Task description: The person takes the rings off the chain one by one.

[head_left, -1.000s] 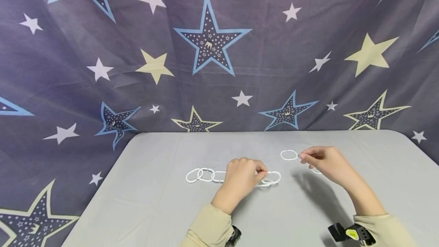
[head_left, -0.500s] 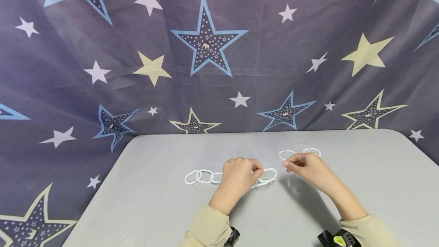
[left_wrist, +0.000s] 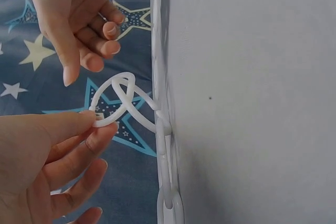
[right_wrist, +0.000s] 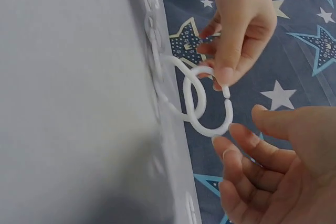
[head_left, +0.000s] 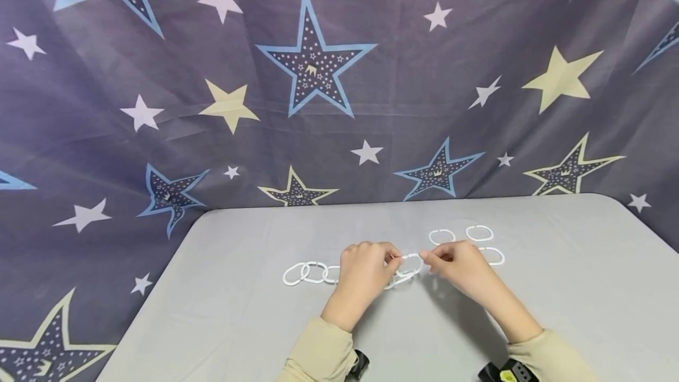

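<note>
Left hand (head_left: pixel 363 273): the end link (right_wrist: pixel 229 114) is pinched between thumb and forefinger.
Right hand (head_left: pixel 462 265): fingers are held parted and loosely bent, near the end link.
Chain (head_left: pixel 305 272): white links, laid along the grey table (head_left: pixel 239 323), partly hidden by the left hand; the end link is raised.
Loose links (head_left: pixel 480 239): three, white, placed near the right hand.
Backdrop (head_left: pixel 339 134): star-printed.
</note>
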`<act>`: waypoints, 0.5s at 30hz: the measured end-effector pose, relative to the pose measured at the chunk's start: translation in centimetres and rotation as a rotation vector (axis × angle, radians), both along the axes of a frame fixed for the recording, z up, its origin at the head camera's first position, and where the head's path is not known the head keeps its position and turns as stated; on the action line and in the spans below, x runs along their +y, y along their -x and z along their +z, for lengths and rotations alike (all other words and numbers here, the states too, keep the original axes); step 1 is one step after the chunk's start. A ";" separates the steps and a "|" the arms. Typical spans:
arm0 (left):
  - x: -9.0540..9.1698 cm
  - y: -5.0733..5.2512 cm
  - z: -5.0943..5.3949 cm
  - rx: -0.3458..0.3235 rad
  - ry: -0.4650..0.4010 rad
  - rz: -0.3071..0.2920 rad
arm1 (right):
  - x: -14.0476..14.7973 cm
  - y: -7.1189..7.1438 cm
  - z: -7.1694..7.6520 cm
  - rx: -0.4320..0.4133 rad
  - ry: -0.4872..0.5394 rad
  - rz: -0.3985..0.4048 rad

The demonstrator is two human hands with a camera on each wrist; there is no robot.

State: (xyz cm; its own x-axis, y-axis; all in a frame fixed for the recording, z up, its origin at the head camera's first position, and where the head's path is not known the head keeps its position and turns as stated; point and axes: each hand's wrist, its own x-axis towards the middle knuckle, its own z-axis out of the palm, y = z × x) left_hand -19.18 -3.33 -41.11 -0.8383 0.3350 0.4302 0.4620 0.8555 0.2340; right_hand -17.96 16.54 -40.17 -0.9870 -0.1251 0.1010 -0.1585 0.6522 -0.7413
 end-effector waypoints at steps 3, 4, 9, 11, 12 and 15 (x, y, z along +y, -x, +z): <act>0.0 0.0 0.1 -0.002 -0.003 0.012 | -0.4 -0.1 -0.2 -0.008 -0.011 0.001; 0.0 0.0 0.1 -0.005 -0.002 0.017 | -0.6 -0.1 -0.3 -0.008 -0.013 0.000; 0.0 0.0 0.1 -0.013 -0.014 0.033 | -0.9 0.0 -1.0 -0.016 -0.014 -0.025; 0.0 0.1 0.1 -0.017 -0.021 0.039 | -1.0 0.0 -1.3 -0.024 0.001 -0.029; 0.0 0.1 0.0 -0.018 -0.023 0.042 | -1.0 0.0 -1.5 -0.033 0.013 -0.030; -0.1 0.1 -0.1 -0.024 -0.029 0.053 | -1.1 0.0 -1.8 -0.058 0.060 -0.019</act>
